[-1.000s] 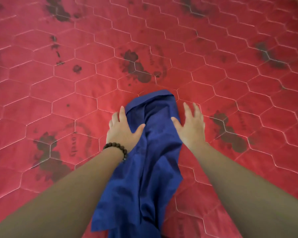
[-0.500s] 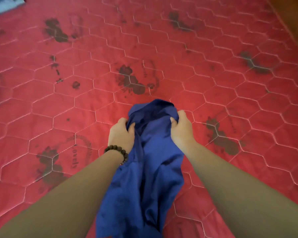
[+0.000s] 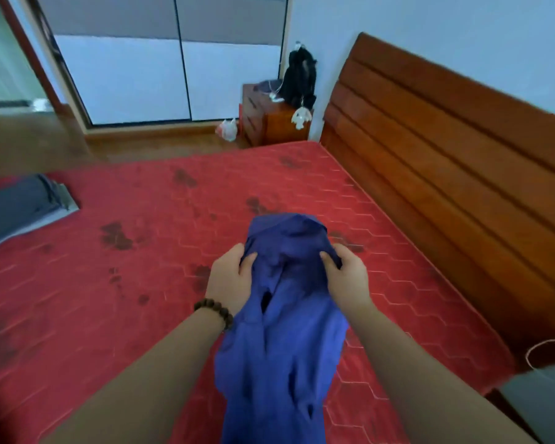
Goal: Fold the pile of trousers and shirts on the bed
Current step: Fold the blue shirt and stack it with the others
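A blue garment (image 3: 282,331) runs lengthwise from the bottom edge of the view up the middle of the red mattress (image 3: 141,283). Its far end is bunched and lifted between my hands. My left hand (image 3: 229,280), with a bead bracelet on the wrist, grips the left side of that end, thumb pressed into the cloth. My right hand (image 3: 346,282) grips the right side the same way. Whether the garment is a shirt or trousers cannot be told.
A dark grey folded garment (image 3: 16,206) lies at the mattress's left edge. A wooden headboard (image 3: 446,174) runs along the right. Beyond the bed stand a wooden nightstand (image 3: 269,123) with a black bag (image 3: 300,78), a plastic bag (image 3: 228,129) on the floor, and sliding wardrobe doors (image 3: 173,75).
My hands went from lying flat beside the blue garment to gripping its far end and lifting it. The view tilted up, bringing the headboard, nightstand and wardrobe into sight.
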`<action>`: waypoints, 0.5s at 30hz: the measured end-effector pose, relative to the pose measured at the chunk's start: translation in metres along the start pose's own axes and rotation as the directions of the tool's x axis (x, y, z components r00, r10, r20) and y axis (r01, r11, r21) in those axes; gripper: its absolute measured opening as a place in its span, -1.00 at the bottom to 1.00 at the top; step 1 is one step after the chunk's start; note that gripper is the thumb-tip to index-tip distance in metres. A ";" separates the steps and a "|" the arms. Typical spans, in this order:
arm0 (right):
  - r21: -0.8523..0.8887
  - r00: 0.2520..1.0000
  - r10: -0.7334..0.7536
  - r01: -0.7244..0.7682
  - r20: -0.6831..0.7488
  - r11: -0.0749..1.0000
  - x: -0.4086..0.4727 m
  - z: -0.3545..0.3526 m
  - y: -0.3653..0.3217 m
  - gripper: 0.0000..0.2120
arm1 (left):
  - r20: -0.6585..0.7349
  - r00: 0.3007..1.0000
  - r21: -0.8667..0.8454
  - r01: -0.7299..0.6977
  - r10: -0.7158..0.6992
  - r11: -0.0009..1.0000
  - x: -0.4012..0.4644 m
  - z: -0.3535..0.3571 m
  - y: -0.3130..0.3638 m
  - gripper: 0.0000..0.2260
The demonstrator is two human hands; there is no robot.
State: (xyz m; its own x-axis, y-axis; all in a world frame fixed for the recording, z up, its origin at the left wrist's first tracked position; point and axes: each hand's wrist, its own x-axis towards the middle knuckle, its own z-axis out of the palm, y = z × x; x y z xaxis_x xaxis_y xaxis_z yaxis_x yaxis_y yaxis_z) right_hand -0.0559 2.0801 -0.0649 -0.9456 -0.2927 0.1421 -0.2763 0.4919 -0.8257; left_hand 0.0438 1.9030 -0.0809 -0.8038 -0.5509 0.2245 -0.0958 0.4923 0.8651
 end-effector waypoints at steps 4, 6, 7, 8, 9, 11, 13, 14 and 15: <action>0.000 0.986 -0.139 0.140 -0.092 0.990 -0.002 -0.075 -0.070 -0.86 | -0.022 0.985 0.005 -0.170 0.170 0.986 0.010 -0.039 0.092 -0.79; -0.022 0.973 -0.189 0.188 -0.132 0.982 -0.002 -0.101 -0.092 -0.86 | -0.013 0.974 -0.006 -0.226 0.226 0.974 0.011 -0.053 0.124 -0.77; -0.038 0.968 -0.205 0.202 -0.142 0.979 -0.001 -0.111 -0.101 -0.85 | -0.008 0.967 -0.015 -0.255 0.254 0.967 0.013 -0.059 0.138 -0.75; -0.057 0.970 -0.204 0.198 -0.134 0.979 0.002 -0.117 -0.107 -0.85 | -0.007 0.963 -0.025 -0.271 0.271 0.962 0.017 -0.062 0.147 -0.74; -0.067 0.974 -0.192 0.185 -0.124 0.980 0.005 -0.123 -0.114 -0.86 | -0.006 0.960 -0.036 -0.280 0.280 0.959 0.021 -0.066 0.159 -0.74; -0.101 0.985 -0.131 0.119 -0.114 0.988 0.009 -0.132 -0.128 -0.88 | -0.004 0.966 -0.080 -0.258 0.258 0.963 0.032 -0.071 0.180 -0.74; -0.140 0.984 -0.060 0.037 -0.165 0.990 0.010 -0.134 -0.143 -0.70 | -0.010 0.966 -0.105 -0.259 0.259 0.960 0.043 -0.073 0.199 -0.72; -0.137 0.978 -0.055 0.027 -0.200 0.990 0.009 -0.133 -0.153 -0.64 | -0.006 0.960 -0.100 -0.278 0.279 0.955 0.046 -0.071 0.207 -0.70; -0.086 0.978 -0.055 0.038 -0.202 0.996 0.007 -0.131 -0.162 -0.62 | 0.011 0.953 -0.087 -0.301 0.303 0.950 0.048 -0.069 0.215 -0.69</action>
State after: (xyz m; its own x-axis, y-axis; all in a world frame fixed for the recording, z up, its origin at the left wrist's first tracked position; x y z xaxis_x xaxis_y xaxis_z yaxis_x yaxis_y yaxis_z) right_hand -0.0399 2.1057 0.1419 -0.9443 -0.1477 0.2942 -0.3257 0.5494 -0.7695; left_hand 0.0253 1.9361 0.1464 -0.8017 -0.3684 0.4707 0.2015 0.5748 0.7931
